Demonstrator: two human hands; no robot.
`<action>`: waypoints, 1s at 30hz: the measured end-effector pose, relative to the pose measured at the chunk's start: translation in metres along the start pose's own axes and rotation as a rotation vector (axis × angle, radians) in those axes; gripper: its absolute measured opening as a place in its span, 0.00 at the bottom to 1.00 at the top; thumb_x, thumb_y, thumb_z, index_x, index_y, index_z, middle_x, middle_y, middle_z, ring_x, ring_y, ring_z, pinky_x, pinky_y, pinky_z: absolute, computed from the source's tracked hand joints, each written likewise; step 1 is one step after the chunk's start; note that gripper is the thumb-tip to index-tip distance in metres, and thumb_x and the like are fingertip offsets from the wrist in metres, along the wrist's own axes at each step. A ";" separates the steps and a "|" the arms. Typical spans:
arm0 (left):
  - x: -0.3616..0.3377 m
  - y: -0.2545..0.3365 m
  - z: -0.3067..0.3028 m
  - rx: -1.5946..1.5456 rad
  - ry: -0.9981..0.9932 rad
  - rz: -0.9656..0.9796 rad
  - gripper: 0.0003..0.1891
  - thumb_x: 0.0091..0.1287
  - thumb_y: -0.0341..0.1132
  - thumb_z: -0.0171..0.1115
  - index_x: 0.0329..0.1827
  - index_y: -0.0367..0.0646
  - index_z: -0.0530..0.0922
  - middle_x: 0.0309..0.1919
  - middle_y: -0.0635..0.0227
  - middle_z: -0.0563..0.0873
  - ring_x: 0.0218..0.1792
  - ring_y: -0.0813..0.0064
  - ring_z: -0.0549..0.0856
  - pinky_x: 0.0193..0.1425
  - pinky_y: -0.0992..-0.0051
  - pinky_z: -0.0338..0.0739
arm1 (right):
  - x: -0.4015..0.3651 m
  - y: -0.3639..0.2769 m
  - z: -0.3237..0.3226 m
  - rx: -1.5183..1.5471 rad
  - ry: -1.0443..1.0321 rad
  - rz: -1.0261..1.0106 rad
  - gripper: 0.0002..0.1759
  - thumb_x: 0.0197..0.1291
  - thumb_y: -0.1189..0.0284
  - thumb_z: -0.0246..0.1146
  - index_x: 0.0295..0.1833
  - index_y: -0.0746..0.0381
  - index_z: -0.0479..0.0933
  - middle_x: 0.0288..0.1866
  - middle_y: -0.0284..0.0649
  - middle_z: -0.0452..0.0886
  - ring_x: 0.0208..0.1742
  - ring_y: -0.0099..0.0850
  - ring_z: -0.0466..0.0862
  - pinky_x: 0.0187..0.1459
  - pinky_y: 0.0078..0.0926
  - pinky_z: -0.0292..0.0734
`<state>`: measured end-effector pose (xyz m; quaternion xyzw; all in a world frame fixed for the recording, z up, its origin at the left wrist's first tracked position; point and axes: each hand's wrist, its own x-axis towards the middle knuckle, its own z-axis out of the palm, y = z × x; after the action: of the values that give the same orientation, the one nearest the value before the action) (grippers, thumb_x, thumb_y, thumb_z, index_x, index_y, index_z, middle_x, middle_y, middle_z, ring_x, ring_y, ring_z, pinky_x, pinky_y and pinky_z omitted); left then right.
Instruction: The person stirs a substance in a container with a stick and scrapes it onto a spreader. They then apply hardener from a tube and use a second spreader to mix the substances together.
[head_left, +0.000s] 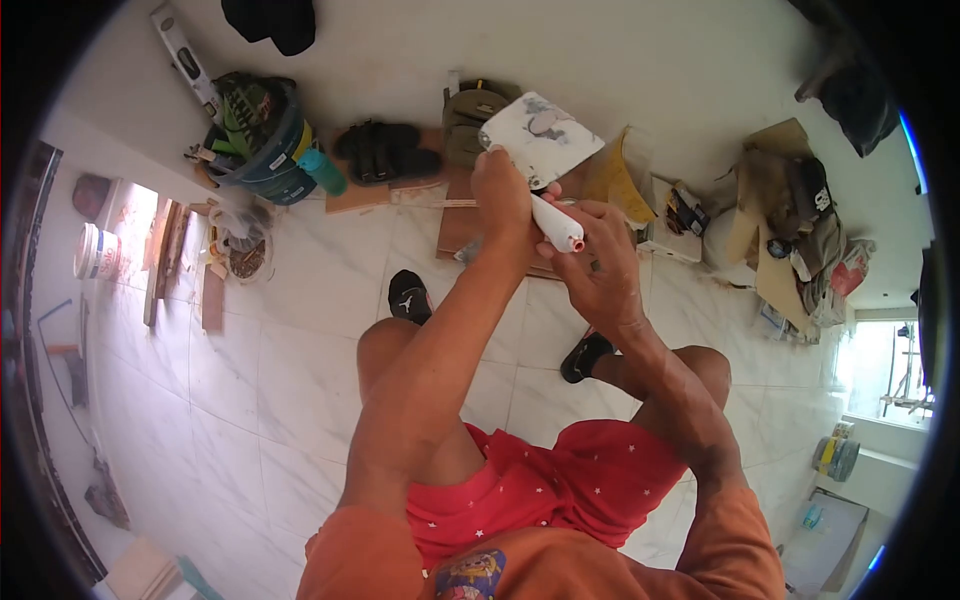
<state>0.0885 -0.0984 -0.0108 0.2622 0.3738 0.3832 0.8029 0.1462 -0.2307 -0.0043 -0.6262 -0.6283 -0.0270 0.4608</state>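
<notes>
Head camera, looking down at a person in red shorts over a pale tiled floor: in the upper centre of the frame the left hand is closed on the lower edge of a flat, smeared white plate, and just beside it the right hand is wrapped around a white cylinder with a red end. In the upper left stand a blue bucket of tools and a teal bottle, with black sandals and an olive backpack right of them. Cardboard scraps are piled at the upper right.
</notes>
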 end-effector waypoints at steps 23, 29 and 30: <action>-0.082 -0.036 -0.028 0.372 -0.499 0.296 0.17 0.82 0.45 0.47 0.57 0.41 0.76 0.40 0.71 0.81 0.33 0.83 0.82 0.30 0.76 0.83 | -0.044 -0.094 -0.205 -0.244 -0.311 0.561 0.15 0.69 0.71 0.64 0.57 0.67 0.74 0.42 0.44 0.80 0.36 0.32 0.83 0.40 0.30 0.76; -0.107 -0.063 -0.032 0.470 -0.653 0.334 0.15 0.83 0.43 0.47 0.56 0.42 0.77 0.36 0.74 0.80 0.30 0.87 0.80 0.28 0.79 0.80 | -0.019 -0.124 -0.232 -0.593 -0.506 0.351 0.20 0.67 0.68 0.67 0.59 0.67 0.75 0.43 0.51 0.82 0.39 0.51 0.82 0.42 0.42 0.75; -0.113 -0.064 -0.030 0.436 -0.675 0.355 0.15 0.83 0.43 0.47 0.55 0.42 0.76 0.36 0.74 0.80 0.29 0.87 0.80 0.27 0.80 0.80 | -0.017 -0.130 -0.233 -0.575 -0.513 0.365 0.20 0.67 0.68 0.67 0.59 0.67 0.75 0.43 0.51 0.83 0.39 0.50 0.83 0.41 0.42 0.75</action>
<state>0.0429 -0.2225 -0.0279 0.5962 0.1119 0.3201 0.7277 0.1644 -0.4141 0.1892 -0.8166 -0.5684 0.0375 0.0931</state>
